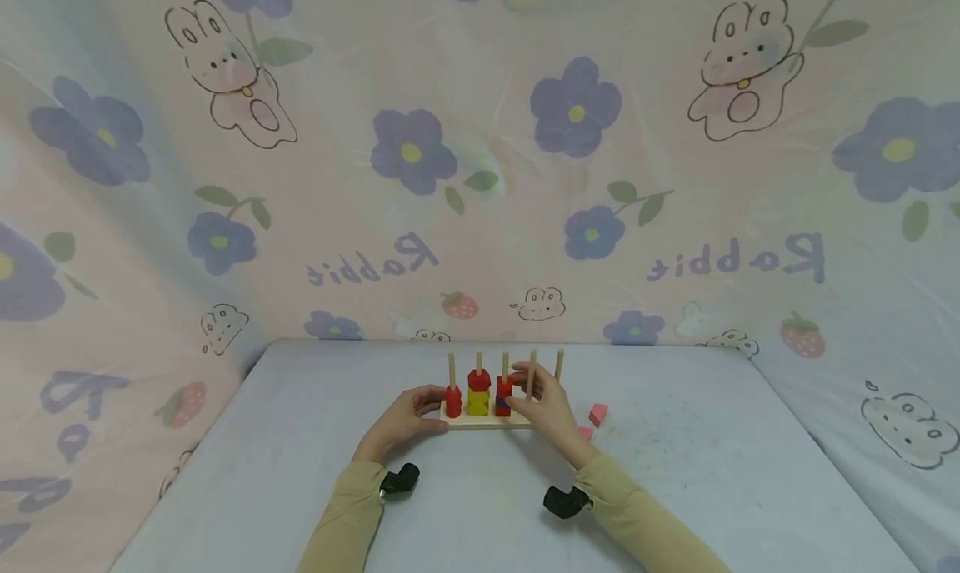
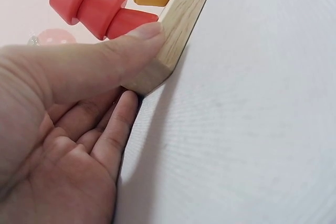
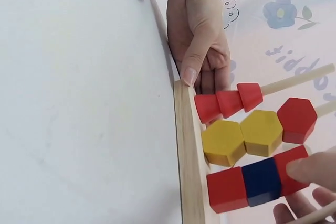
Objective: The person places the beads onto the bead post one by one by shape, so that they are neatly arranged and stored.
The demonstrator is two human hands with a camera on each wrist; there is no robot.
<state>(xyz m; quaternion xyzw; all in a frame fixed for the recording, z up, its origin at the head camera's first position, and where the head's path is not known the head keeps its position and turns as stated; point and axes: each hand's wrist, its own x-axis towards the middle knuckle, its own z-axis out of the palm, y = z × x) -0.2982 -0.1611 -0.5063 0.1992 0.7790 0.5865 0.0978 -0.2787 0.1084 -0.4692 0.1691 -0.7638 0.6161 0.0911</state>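
A wooden peg stacker's base (image 1: pixel 487 426) stands on the table. At its left end my left hand (image 1: pixel 401 421) grips the corner, thumb along the front edge. On the first peg sit several red tapered pieces (image 3: pixel 226 104); beside them, two yellow hexagons (image 3: pixel 223 142) carry a red hexagon (image 3: pixel 296 119). The third peg holds a red block (image 3: pixel 227 190), a blue block (image 3: pixel 261 182) and a top red block (image 3: pixel 289 156). My right hand (image 1: pixel 551 411) pinches that top block, thumb in front and fingers behind, partly hidden.
Two bare pegs (image 1: pixel 559 363) rise at the base's right, one in front of my right fingers. Pink blocks (image 1: pixel 597 414) lie on the table (image 1: pixel 675 473) right of my right hand. A printed cloth (image 1: pixel 495 206) hangs behind the table.
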